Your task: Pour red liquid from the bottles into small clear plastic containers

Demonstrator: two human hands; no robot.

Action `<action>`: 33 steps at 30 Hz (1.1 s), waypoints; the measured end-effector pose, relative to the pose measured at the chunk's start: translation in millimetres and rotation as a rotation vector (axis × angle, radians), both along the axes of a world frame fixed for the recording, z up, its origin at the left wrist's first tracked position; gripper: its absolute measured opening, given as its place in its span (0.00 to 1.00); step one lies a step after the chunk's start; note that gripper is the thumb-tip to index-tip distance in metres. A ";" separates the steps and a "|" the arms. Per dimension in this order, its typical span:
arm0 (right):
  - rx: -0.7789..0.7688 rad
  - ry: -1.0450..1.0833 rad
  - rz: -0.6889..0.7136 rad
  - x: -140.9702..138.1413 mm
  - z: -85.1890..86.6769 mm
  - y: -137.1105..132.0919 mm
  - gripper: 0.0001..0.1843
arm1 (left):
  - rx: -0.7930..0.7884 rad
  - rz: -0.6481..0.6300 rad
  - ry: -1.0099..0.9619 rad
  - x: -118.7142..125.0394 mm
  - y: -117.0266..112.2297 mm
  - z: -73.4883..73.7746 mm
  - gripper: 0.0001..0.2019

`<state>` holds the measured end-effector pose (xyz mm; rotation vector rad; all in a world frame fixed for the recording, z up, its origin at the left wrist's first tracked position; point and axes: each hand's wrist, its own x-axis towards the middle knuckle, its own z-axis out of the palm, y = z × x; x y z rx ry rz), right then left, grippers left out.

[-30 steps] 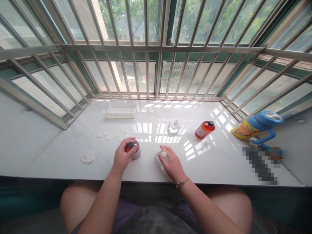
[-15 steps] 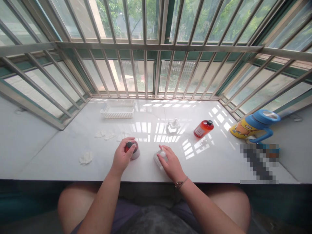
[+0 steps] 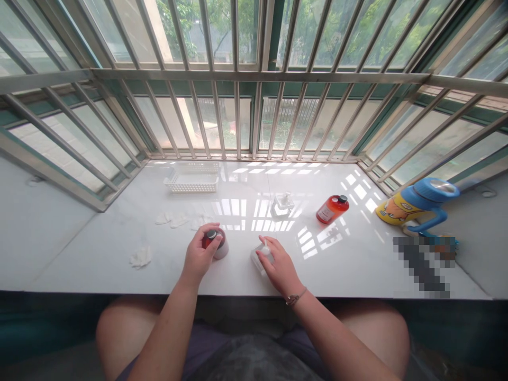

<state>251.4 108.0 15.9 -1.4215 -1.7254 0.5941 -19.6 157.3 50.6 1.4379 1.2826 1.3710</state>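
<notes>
My left hand [image 3: 201, 251] is wrapped round a red bottle with a black cap [image 3: 211, 234]; a pale label shows on its right side. To the right, my right hand [image 3: 279, 263] curls round a clear pump bottle [image 3: 260, 259] with a white pump top, its fingers partly covering it. Both bottles are on the white counter, a small gap apart. Farther back, a second clear pump bottle [image 3: 284, 203] stands upright. A second red bottle [image 3: 332, 210] with a black cap is to the right of it.
A white plastic basket [image 3: 193, 186] sits at the back left of the counter [image 3: 238, 278]. Several crumpled white tissues [image 3: 140, 257] lie on the left. A blue and yellow flask [image 3: 413, 203] stands at the right, near a blurred-out patch. Metal window bars [image 3: 257, 78] enclose the back and sides.
Both hands keep their hold on the bottles in nearly the same places. The view has shifted very slightly; nothing else visibly differs.
</notes>
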 end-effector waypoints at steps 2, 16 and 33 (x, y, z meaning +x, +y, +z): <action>-0.003 0.002 0.003 0.0 0.4 -0.1 0.25 | -0.002 -0.003 -0.048 0.6 -0.1 0.9 0.17; -0.009 0.005 0.005 0.8 -0.9 -0.1 0.26 | 0.177 0.077 0.118 9.6 -7.2 -2.4 0.21; -0.003 0.001 0.002 0.7 -0.9 -0.2 0.26 | 0.185 0.087 0.005 14.4 -6.4 -1.4 0.20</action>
